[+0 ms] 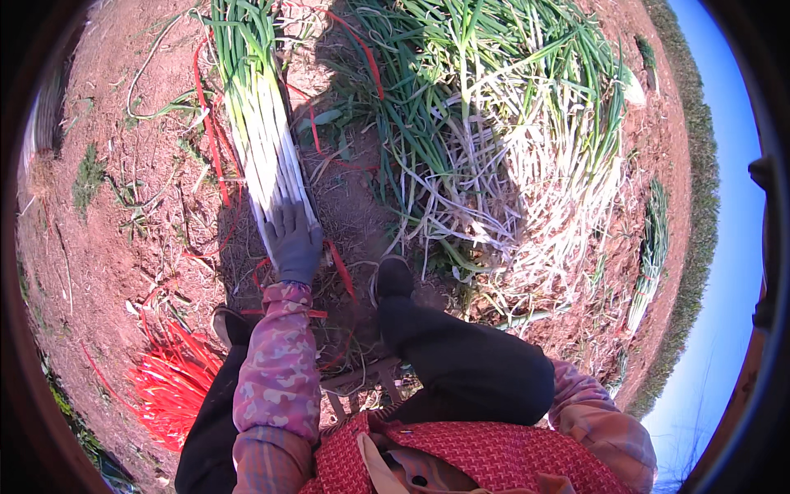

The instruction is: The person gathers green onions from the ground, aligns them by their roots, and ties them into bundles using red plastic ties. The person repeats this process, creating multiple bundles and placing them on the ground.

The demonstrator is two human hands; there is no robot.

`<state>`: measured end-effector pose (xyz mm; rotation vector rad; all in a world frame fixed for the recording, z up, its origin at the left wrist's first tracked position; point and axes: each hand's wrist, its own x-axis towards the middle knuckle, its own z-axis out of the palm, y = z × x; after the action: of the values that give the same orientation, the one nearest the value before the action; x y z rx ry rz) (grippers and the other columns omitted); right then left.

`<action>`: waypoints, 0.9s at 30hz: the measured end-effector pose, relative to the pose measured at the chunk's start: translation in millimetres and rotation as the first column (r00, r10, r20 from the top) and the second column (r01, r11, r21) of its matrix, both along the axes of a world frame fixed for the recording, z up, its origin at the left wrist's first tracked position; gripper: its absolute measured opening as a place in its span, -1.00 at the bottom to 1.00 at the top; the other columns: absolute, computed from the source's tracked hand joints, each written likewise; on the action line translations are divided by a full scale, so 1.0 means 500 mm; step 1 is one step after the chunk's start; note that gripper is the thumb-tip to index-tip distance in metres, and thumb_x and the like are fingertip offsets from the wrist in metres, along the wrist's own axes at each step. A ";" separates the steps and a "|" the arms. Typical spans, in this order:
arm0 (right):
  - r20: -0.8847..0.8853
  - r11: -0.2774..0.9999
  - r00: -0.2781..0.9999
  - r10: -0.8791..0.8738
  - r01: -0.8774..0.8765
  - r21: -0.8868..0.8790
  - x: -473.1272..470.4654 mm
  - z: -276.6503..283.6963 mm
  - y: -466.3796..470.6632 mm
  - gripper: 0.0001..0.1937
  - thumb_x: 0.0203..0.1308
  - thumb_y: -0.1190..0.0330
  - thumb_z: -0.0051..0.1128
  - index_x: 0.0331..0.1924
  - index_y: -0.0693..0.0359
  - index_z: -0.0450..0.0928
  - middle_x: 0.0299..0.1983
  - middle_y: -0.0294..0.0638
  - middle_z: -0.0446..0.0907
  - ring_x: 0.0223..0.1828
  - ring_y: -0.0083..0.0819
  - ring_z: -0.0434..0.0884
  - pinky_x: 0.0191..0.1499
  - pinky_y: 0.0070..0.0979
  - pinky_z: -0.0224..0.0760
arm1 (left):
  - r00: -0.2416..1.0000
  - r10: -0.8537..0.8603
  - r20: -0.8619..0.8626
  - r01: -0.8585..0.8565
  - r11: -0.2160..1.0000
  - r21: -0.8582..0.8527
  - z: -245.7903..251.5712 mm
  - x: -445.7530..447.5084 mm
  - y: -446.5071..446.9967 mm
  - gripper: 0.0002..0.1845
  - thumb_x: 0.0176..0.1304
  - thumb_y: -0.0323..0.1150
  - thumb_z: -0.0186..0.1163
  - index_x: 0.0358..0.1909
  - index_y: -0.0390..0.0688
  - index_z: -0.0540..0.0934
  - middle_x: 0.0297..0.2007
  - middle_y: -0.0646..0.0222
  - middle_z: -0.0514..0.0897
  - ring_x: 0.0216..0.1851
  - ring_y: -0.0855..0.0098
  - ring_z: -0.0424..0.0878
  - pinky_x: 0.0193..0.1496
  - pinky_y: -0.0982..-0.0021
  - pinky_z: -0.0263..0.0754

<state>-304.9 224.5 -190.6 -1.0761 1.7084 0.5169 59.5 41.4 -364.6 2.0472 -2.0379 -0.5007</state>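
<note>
A row of green onions (265, 133) lies lengthwise before me, green leaves at the far end and white stalks toward me. My left hand (295, 244), in a grey glove, rests palm down on the near white ends with its fingers spread. It covers the root ends beneath it. My right hand is out of view; only its sleeve (595, 404) shows beside my right thigh. Red plastic ties (213, 136) lie on the ground on both sides of the row.
A large heap of loose green onions (543, 136) spreads to the right. Cut red strips (176, 383) are piled by my left leg. Tied onion bundles (651, 247) lie at the far right. My shoe (395, 278) stands near the heap.
</note>
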 end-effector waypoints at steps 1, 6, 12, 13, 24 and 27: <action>0.049 0.987 0.996 0.075 -0.081 0.141 -0.027 -0.004 0.055 -0.65 0.33 0.22 0.22 0.12 0.13 0.57 -0.10 -0.01 0.72 -0.05 -0.07 0.73 -0.05 -0.24 0.60 | 0.999 -0.018 -0.030 0.018 1.000 0.000 -0.009 0.002 0.035 -0.30 0.38 -0.08 0.12 0.50 -0.16 0.32 0.51 0.01 0.27 0.55 -0.02 0.18 0.57 -0.14 -0.06; 0.161 0.948 0.979 0.129 -0.074 -0.310 -0.043 -0.057 0.014 -0.54 0.36 0.04 0.20 0.26 0.00 0.56 -0.12 -0.07 0.76 -0.11 0.02 0.75 -0.01 -0.19 0.62 | 0.983 -0.172 -0.057 0.178 0.973 0.144 0.055 0.035 0.189 -0.31 0.34 -0.16 0.18 0.48 -0.15 0.35 0.50 0.04 0.31 0.52 -0.08 0.20 0.54 -0.06 0.08; -0.034 0.277 0.979 -0.199 0.023 -0.961 -0.028 -0.084 -0.327 -0.75 0.25 0.32 0.18 0.00 0.10 0.58 -0.13 0.01 0.66 -0.13 0.06 0.68 -0.08 -0.06 0.56 | 0.944 -0.173 -0.282 0.219 0.965 0.142 0.150 0.014 0.278 -0.53 0.34 -0.18 0.21 0.25 -0.08 0.58 0.29 0.14 0.55 0.31 -0.01 0.50 0.34 0.07 0.43; -0.356 0.380 0.908 -0.221 -0.256 -0.889 -0.055 -0.107 -0.358 -0.70 0.23 0.30 0.16 0.05 0.08 0.56 -0.14 0.03 0.65 -0.16 0.01 0.70 -0.09 -0.04 0.58 | 0.928 -0.167 -0.333 0.251 0.941 0.228 0.162 0.002 0.284 -0.54 0.33 -0.18 0.22 0.24 -0.07 0.59 0.25 0.16 0.58 0.27 0.01 0.53 0.31 0.08 0.44; -0.384 0.549 0.920 -0.084 -0.279 -0.788 -0.097 -0.129 -0.320 -0.65 0.18 0.15 0.23 0.00 0.09 0.55 -0.14 -0.02 0.66 -0.18 0.03 0.71 -0.15 -0.04 0.59 | 0.919 -0.096 -0.383 0.267 0.866 0.422 0.205 0.073 0.377 -0.56 0.37 -0.23 0.17 0.27 -0.03 0.59 0.16 0.19 0.66 0.20 0.11 0.62 0.26 0.16 0.49; -0.432 0.475 0.898 0.085 -0.417 -0.775 -0.057 -0.138 -0.237 -0.65 0.10 0.20 0.27 -0.03 0.11 0.57 -0.01 -0.09 0.55 0.00 -0.06 0.62 -0.07 -0.12 0.55 | 0.921 -0.085 -0.379 0.260 0.859 0.440 0.213 0.080 0.381 -0.55 0.38 -0.23 0.16 0.28 -0.04 0.59 0.17 0.18 0.66 0.20 0.12 0.61 0.26 0.17 0.49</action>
<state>-333.4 105.9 -259.6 -2.1011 2.1872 -0.0478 99.5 232.2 -258.3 1.8212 -2.0242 -1.4313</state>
